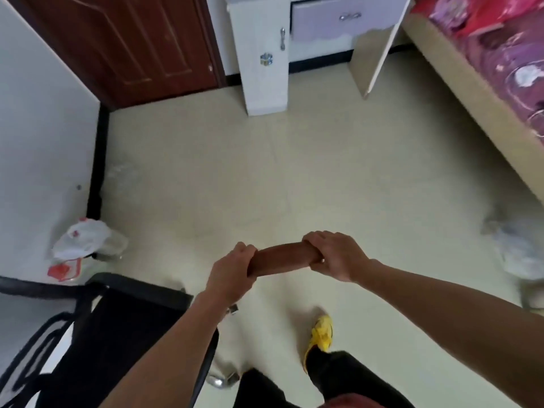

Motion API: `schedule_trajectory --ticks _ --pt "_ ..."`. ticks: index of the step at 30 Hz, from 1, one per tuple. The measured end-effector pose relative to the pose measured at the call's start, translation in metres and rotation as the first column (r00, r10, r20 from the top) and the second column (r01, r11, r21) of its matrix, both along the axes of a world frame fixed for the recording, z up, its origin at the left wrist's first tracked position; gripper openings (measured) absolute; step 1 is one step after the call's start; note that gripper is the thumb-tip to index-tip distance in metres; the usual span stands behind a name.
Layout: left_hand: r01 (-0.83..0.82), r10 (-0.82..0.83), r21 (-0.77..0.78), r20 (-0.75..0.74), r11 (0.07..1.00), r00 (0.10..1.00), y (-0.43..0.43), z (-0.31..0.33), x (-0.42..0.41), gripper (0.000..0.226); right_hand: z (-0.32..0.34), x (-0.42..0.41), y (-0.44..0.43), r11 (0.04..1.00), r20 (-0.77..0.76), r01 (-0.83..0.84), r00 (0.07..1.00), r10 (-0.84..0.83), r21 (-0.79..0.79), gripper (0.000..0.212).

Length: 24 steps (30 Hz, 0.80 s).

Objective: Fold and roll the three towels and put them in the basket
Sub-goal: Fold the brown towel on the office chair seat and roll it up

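Head view, looking down over both forearms to a pale tiled floor (265,172).

Brown towel (282,259) is rolled into a tight tube, held level in the air in front of the body, above the floor and touching nothing else. Its left end sits slightly lower than its right.

Left hand (232,270): fingers curled round the left end of the roll, knuckles up, thumb side toward the middle. Right hand (335,254): fingers wrapped over the right end from above, firm grip, back of hand toward the camera. The bare middle stretch of the roll shows between the two hands.

Below the hands: one foot in a yellow shoe (322,332) on the floor, black trousers (338,375) above it.

Lower left: black chair (126,319), seat close under the left forearm. Beyond it, against the white wall, a crumpled white plastic bag (85,240) with red print.

Far side: dark brown door (132,45) at upper left, white cabinet (265,69) beside it with a lilac drawer (344,19). Right edge: bed (515,69) with purple-pink bedding, blurred
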<state>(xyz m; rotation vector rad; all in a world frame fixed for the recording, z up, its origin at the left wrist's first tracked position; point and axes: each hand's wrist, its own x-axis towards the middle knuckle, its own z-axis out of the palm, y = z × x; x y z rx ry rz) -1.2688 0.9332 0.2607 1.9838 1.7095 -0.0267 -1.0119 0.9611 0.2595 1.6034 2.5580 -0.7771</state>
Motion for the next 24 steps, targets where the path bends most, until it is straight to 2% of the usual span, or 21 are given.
schedule_trajectory --ticks 8,12,17,24 --pt "0.066 -0.068 0.179 0.002 0.982 0.998 0.164 0.075 0.083 0.028 0.068 0.088 0.143 0.974 -0.039 0.098 0.995 -0.092 0.205 0.042" --pt "0.102 -0.109 0.247 0.013 0.964 0.994 0.255 0.091 0.117 0.030 0.085 0.122 0.231 0.956 -0.019 0.112 0.994 -0.111 0.271 0.043" --pt "0.133 -0.139 0.260 0.005 0.956 0.990 0.357 0.099 0.145 0.030 0.098 0.151 0.336 0.936 0.043 0.074 0.995 -0.095 0.343 0.041" --pt "0.183 -0.193 0.348 -0.008 0.919 0.981 0.541 0.134 0.182 0.030 0.138 0.188 0.501 0.899 0.008 0.149 0.986 -0.167 0.411 0.039"
